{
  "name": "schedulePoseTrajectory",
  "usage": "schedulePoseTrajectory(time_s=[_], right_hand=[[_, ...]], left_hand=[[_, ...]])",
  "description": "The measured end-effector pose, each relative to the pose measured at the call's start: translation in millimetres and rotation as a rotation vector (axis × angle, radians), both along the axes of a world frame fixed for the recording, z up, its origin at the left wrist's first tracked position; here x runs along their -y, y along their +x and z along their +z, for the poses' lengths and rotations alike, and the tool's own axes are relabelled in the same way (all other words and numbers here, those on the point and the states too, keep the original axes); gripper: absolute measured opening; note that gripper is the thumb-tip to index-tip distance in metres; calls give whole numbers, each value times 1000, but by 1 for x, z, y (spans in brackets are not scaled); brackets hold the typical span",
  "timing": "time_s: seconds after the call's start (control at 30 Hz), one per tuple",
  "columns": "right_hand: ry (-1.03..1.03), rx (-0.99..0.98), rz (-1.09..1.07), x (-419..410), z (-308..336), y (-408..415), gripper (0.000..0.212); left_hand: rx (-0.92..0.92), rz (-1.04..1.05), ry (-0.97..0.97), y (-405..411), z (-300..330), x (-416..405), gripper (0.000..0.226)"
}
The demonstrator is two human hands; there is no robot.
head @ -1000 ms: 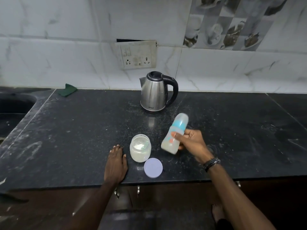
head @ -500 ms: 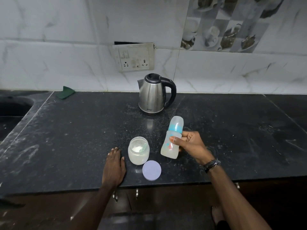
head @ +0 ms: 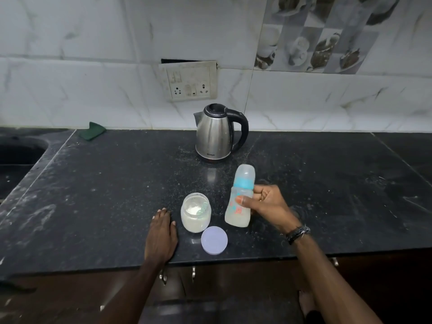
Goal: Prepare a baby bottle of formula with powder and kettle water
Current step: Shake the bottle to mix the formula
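Observation:
My right hand (head: 265, 203) grips a capped baby bottle (head: 240, 197) with a blue collar, nearly upright and holding milky liquid, its base at or just above the black counter (head: 105, 195). Left of it stands an open glass jar of white powder (head: 196, 212) with a pale scoop inside. The jar's lilac lid (head: 214, 240) lies flat in front of it. My left hand (head: 161, 235) rests flat on the counter, fingers straight, just left of the jar. A steel kettle (head: 216, 134) with a black handle stands at the back by the wall.
A green cloth (head: 92, 133) lies at the back left against the tiled wall. A sink (head: 16, 150) is set into the counter at the far left. A socket plate (head: 190, 81) hangs above the kettle. The counter's front edge runs just under my wrists.
The bottle was tilted to the right a second ago and now stands almost upright in my right hand. My left hand stays flat on the counter.

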State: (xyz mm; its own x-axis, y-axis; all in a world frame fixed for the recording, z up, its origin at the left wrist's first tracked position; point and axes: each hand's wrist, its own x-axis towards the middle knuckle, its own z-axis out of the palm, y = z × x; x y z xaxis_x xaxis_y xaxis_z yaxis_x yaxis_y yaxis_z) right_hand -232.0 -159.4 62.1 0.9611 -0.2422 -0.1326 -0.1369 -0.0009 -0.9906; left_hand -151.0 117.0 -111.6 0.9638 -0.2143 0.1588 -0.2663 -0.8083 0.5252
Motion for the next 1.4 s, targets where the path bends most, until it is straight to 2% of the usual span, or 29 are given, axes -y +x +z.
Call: schedulePoseTrajectory(time_s=[0.1,0.13,0.23,0.37,0.47,0.6,0.7,0.73,0.83,0.87,0.97,1.1,1.2,1.23,1.33,1.4], right_hand=[[117,84,-226,2,3,3,21],[93,57,-218,2,5,4,24],[-28,-7,8,4,5,0,27],[124,54,-172,6,7,1,31],[6,-21,15,6,3,-1,26],[129,72,-295,11,4,4,27],[-55,7,-87,11,3,1,25],[-55,20,-76,11,2,1,22],[88,89,-295,12,3,3,24],[90,64,-291,12,3,4,27],[-34,3,-69,8,-2,-1,26],[91,61,-292,6,-2,3,27],[-44,-7,-55,3,-5,1,24],[-16,26,-71,1,-6,1,22],[110,89,-302,0,-3,4,23],[1,25,-198,-1,-4,5,26]], left_hand=[[-20,3,5,-1,-1,1,42],[-22,6,6,-1,-1,0,42],[-11,5,-6,0,0,0,42],[-18,3,0,-2,0,1,41],[1,1,-14,-2,1,-1,45],[-5,-2,-1,-3,0,0,52],[5,-5,-16,-2,0,-1,52],[8,-7,-19,-1,0,-1,52],[-15,-6,-9,-1,-1,-1,51],[-16,-3,-6,-1,0,-1,51],[-9,-8,-14,-2,3,-1,52],[-39,-7,-1,-2,0,-1,50],[-22,-3,-13,-2,2,-1,51],[-17,-8,-13,-2,2,-1,51],[-28,-13,5,-2,0,-1,43],[-20,-7,-2,-1,0,-2,41]])
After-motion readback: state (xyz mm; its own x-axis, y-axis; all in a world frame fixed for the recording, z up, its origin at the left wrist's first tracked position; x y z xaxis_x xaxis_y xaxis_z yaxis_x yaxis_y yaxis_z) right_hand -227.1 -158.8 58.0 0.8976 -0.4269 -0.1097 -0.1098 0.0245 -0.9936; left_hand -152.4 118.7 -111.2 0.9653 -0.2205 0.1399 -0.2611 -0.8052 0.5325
